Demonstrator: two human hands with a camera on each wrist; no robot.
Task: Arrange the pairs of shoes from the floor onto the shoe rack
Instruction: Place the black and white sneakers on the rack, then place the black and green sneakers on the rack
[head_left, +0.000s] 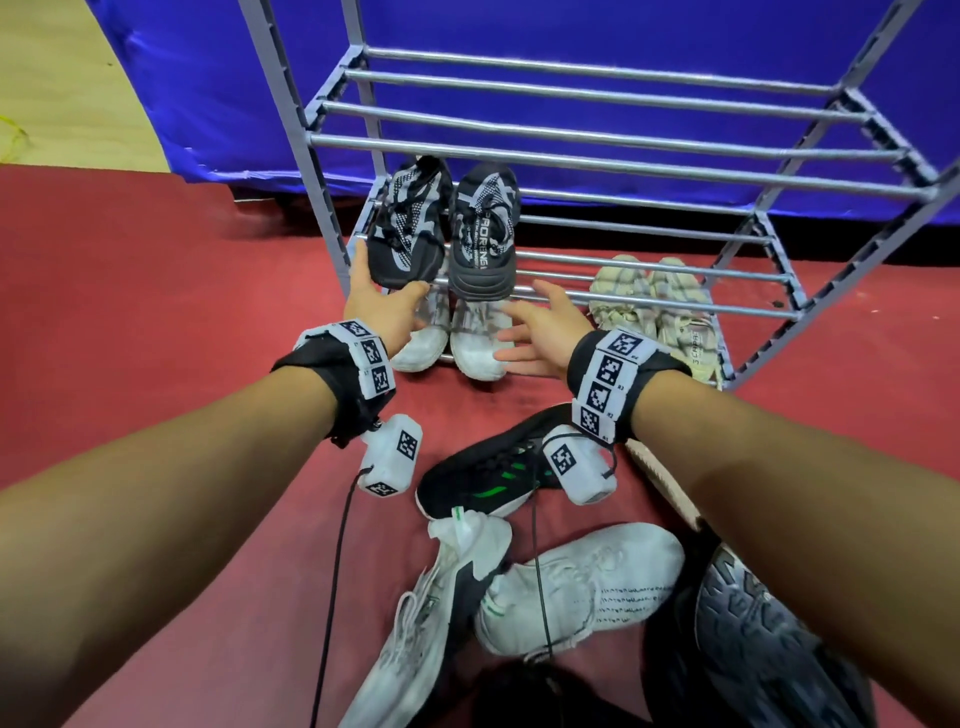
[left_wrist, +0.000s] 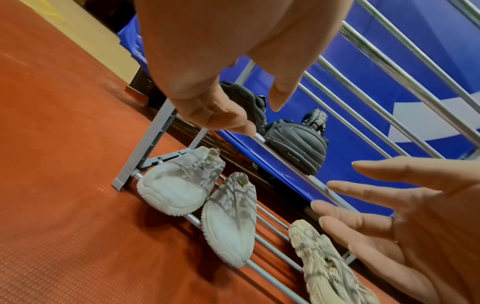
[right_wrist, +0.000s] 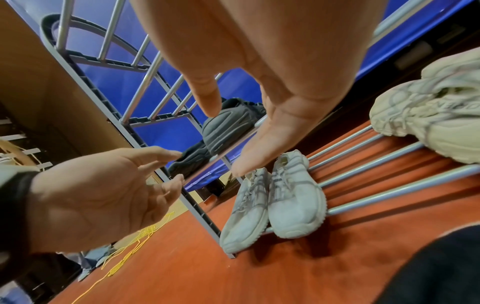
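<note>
Reaching toward the rack (head_left: 332, 218), both hands are spread and hold nothing. The left hand (head_left: 387, 306) has relaxed fingers; from the head view its fingertips sit right at the toe of the left black shoe (head_left: 408, 223), though whether they touch it I cannot tell. The right hand (head_left: 545, 327) is palm-inward with straight fingers, just right of the other black shoe (head_left: 485, 234) and apart from it.

Ahead of the hands, the black pair stands side by side on the rack's middle shelf, toes pointing back at the person, at the shelf's left end. Below the hands, on the bottom shelf, a white pair (head_left: 452, 338) lies side by side, toes out over the front bar. To the right of the right hand, on the same bottom shelf, is a cream pair (head_left: 654, 301).

Behind the hands, under the forearms, more shoes lie loose on the red floor (head_left: 156, 291): a black shoe with green stripes (head_left: 483, 478) beneath the right wrist, two white shoes (head_left: 582, 582) nearer the person, one of them tipped on its side, and a dark shoe with its sole up (head_left: 753, 623) under the right forearm.

The rack's upper shelf (head_left: 597, 109), above and beyond the hands, shows only bars, with a blue sheet (head_left: 571, 26) behind.
</note>
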